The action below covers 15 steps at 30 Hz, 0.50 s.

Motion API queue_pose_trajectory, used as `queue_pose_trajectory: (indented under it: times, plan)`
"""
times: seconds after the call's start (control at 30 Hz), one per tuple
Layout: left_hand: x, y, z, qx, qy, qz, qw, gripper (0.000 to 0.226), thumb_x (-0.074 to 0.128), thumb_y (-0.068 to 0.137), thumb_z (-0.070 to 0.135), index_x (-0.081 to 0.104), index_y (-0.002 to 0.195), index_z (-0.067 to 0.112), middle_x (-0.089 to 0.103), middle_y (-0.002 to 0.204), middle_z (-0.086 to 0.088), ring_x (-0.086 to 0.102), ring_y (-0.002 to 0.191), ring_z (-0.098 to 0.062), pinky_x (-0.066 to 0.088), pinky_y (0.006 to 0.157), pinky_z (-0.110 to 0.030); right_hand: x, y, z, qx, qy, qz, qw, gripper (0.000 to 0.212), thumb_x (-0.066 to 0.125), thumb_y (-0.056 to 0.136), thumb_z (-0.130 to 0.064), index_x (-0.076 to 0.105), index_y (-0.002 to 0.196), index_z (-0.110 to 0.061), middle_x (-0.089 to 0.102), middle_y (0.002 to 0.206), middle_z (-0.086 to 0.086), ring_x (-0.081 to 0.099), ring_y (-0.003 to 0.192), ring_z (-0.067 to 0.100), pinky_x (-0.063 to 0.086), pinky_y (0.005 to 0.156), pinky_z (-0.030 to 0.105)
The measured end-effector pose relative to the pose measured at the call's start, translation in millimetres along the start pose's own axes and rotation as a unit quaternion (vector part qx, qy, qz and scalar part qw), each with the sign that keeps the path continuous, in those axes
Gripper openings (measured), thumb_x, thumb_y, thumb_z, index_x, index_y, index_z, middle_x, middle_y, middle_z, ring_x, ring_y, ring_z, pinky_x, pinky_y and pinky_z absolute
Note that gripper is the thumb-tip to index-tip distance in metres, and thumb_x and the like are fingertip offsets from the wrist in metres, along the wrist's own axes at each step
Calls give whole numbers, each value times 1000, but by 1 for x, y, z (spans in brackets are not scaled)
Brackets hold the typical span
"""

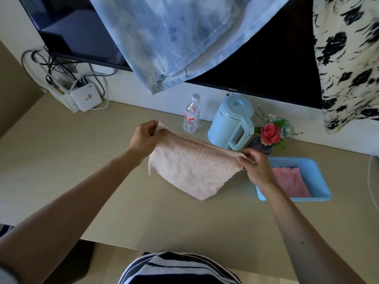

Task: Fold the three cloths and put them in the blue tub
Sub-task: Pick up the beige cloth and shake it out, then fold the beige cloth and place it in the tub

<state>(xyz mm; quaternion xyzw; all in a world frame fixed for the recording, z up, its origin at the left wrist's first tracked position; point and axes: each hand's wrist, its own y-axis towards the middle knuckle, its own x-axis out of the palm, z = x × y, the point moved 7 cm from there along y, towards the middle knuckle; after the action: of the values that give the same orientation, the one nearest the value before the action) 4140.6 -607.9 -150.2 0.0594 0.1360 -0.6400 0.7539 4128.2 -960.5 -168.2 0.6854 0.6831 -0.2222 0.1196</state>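
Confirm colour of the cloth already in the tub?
Pink cloth, darker than the held one, inside the blue tub; head view.
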Motion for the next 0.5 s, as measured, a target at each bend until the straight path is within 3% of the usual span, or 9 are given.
queue_pose_trajectory:
  times: [0.17,0.27,0.33,0.4,0.5]
  plan:
    - [1,14,4,20,28,-5,999,37,67,85,32,53,78,-2,42,68,-7,34,63,-16,25,58,-30,-18,6,-13,-6,93,49,994,14,65,93,-8,66,91,-21,71,88,2,68,72,1,55,80,29]
    - [-3,11,14,46,9,-26,999,17,68,91,18,63,89,1,56,72,-2,45,60,-7,34,54,-22,-29,-2,-22,-25,184,51,981,16,64,92,-6,69,90,-21,72,93,6,68,86,13,54,88,28]
    - [-8,2,15,72,42,-33,996,5,70,90,10,67,92,7,65,79,0,57,66,-3,44,63,-14,-30,-10,-21,-23,217,29,975,12,68,89,-10,70,89,-21,72,93,6,66,89,16,53,88,27]
    - [-11,-11,7,112,95,-61,987,5,73,88,9,70,91,9,72,87,-2,67,78,-8,52,79,-19,-24,-22,-14,-19,214,4,977,6,75,82,-19,72,86,-21,75,85,-3,68,84,10,52,84,21]
    - [-7,-35,-26,124,187,-116,968,9,76,82,26,72,89,23,76,90,5,68,84,-6,52,83,-22,-5,-40,22,10,180,-28,983,11,68,85,2,68,85,-9,74,71,-11,65,70,-3,48,72,8]
